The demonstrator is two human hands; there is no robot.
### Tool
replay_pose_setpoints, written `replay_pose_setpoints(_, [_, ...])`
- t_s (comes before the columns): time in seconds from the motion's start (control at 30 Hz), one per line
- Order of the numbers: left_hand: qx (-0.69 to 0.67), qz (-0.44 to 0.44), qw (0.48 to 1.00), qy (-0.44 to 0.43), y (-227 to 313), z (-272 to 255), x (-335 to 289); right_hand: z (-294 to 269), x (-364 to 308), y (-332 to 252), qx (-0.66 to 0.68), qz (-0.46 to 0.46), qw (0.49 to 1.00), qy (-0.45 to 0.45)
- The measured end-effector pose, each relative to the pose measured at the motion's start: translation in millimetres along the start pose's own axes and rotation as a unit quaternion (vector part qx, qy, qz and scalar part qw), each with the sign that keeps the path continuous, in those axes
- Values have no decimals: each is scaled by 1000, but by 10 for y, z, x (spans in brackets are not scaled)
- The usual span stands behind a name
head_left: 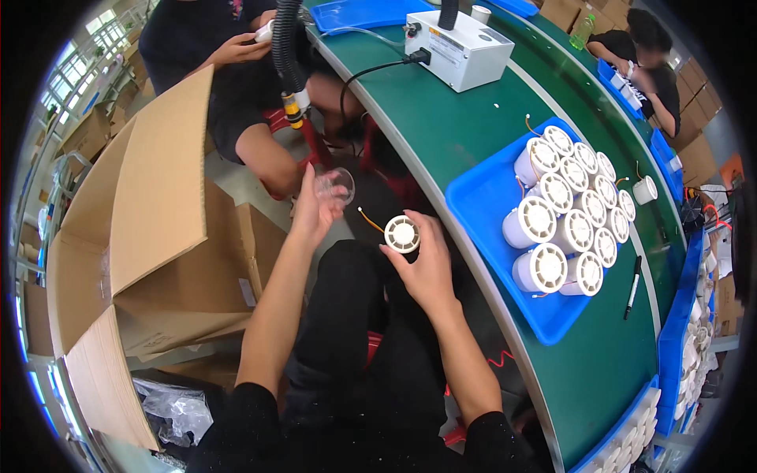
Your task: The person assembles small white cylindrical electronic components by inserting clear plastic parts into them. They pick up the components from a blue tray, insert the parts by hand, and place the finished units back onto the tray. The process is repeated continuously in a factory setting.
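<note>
Above my lap, my right hand (430, 272) grips a white cylindrical unit (402, 235) by its sides. Its round face has radial slots, and a thin wire (371, 221) with a small connector sticks out to the left. My left hand (312, 211) is to the left of it, with a clear, round, cup-like plastic piece (348, 184) held at its fingers. The two pieces are apart. To the right, several similar white units (536, 219) stand in a blue tray (544, 325) on the green table (441, 118), slotted faces up.
An open cardboard box (158, 173) stands at my left. A white machine box (461, 51) and a ribbed black hose (285, 55) are ahead. One loose unit (645, 190) and a marker pen (633, 288) lie beyond the tray. Co-workers sit ahead and far right.
</note>
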State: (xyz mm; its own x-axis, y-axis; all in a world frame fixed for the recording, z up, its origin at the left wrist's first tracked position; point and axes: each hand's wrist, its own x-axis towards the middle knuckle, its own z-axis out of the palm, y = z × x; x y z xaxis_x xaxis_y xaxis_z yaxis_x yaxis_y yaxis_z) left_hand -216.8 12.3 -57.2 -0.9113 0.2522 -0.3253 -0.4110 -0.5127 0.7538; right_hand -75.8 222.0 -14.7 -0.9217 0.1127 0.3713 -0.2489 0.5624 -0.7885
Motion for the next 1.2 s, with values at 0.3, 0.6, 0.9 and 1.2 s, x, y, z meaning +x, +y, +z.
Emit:
replay_pose_setpoints(0.3, [55,-17,996,-72,-143,142,-1246,-96,-149,-529,-10,-75,996,-49])
replay_pose_setpoints(0.6, [214,-30,967,-136,-204,469,-1806,-377,-737,-632,280,64,957,-51])
replay_pose_setpoints(0.9, [250,0,952,-179,-420,795,-2116,-530,-1120,-683,253,44,966,6])
replay_pose_setpoints(1.2, [303,64,931,-193,-400,965,-2402,-557,-1237,-670,249,6,968,23])
